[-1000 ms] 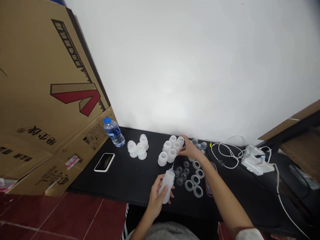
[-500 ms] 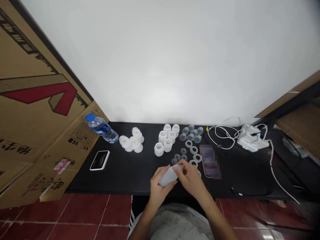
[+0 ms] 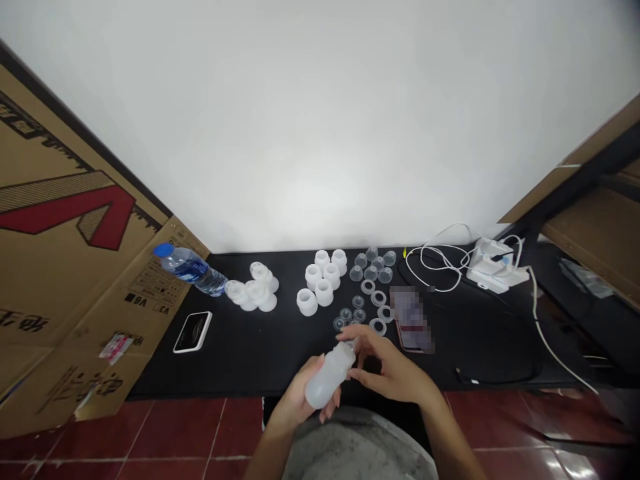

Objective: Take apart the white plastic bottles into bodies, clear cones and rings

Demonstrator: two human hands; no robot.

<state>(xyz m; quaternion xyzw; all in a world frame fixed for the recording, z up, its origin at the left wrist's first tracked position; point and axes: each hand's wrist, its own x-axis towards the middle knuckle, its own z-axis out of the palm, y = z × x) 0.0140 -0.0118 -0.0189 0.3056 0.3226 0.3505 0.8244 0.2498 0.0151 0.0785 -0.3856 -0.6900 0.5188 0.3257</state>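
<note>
Head view. The left hand [image 3: 298, 395] is closed around the body of a translucent white plastic squeeze bottle [image 3: 327, 377], which lies tilted, its base low and to the left, above the front edge of the black table [image 3: 240, 370]. The right hand [image 3: 390, 368] is curved, its fingers [image 3: 363, 337] at the bottle's neck; they appear to touch it, but they partly hide it.

Farther along the table stand two groups of white plastic fittings [image 3: 314, 279] [image 3: 255, 288]. Small clear plastic cups [image 3: 371, 272] and translucent rings [image 3: 378, 298] lie just right of them. A plastic water bottle [image 3: 190, 269] lies beside the left group, near a white-edged phone [image 3: 193, 331]. A blurred phone [image 3: 411, 320] lies nearest the right hand. White cables [image 3: 440, 260] run to a white charger [image 3: 493, 267]. Flattened cardboard [image 3: 75, 200] leans at the left.
</note>
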